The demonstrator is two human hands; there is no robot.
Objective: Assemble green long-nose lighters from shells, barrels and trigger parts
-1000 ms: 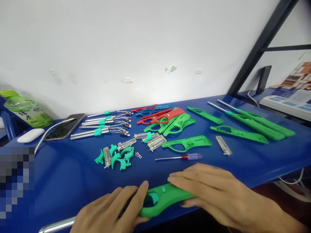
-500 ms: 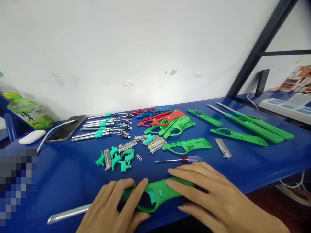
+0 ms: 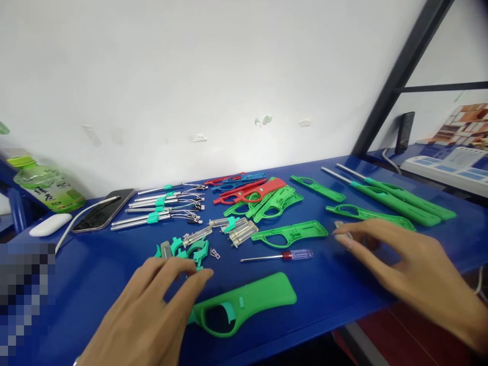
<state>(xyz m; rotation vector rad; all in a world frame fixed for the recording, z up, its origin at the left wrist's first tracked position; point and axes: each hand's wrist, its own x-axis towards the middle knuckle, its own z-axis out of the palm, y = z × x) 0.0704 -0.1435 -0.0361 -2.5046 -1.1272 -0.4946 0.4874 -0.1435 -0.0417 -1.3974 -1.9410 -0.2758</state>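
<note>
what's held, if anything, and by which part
The left hand looks empty; the right hand is at a clear tank, but whether gripped cannot be told.

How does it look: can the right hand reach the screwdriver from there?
Probably yes: nothing seems to lie between the screwdriver and the right hand, though its fingers appear to be on a clear plastic piece.

Both hands (image 3: pixel 406 269) are bare, with what may be a thin silvery band (image 3: pixel 77 361) at the left wrist (image 3: pixel 93 356).
</note>
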